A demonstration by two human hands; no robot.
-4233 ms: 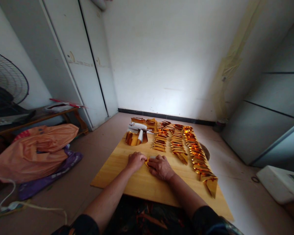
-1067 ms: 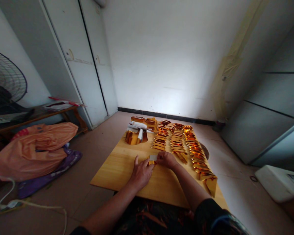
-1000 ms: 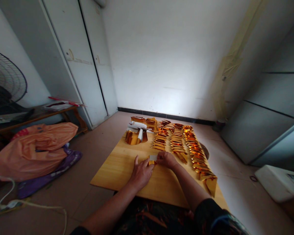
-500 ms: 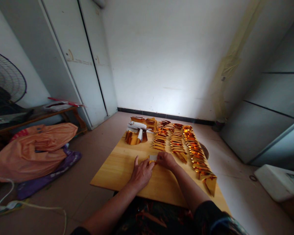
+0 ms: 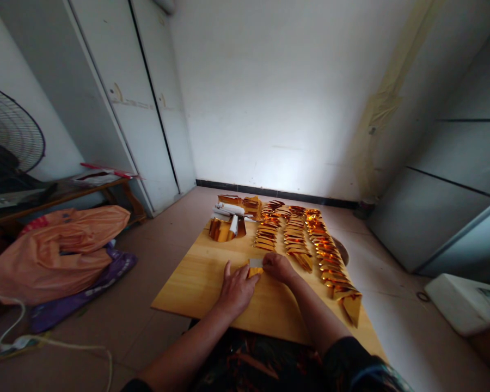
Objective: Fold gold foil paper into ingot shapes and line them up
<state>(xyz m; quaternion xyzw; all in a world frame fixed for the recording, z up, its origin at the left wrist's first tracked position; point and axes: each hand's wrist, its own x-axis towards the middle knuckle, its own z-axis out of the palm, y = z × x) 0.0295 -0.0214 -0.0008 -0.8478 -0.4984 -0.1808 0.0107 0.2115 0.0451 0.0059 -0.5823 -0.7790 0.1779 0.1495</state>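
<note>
On the wooden counter point(image 5: 196, 283), the left hand point(image 5: 236, 288) presses flat and the right hand point(image 5: 276, 267) pinches a small gold foil paper point(image 5: 255, 265), apparently mid-fold, before rows of folded gold pieces point(image 5: 298, 239) beyond.

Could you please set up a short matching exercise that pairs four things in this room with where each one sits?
Things:
1. small gold foil sheet
2. rows of folded gold foil pieces
3. orange plastic bag
4. black-grilled electric fan

Places:
A. far left, beside the white cupboard
B. on the floor, left of the board
C. between the left hand and right hand
D. along the wooden board's right side

Pairs: 1-C, 2-D, 3-B, 4-A
</note>
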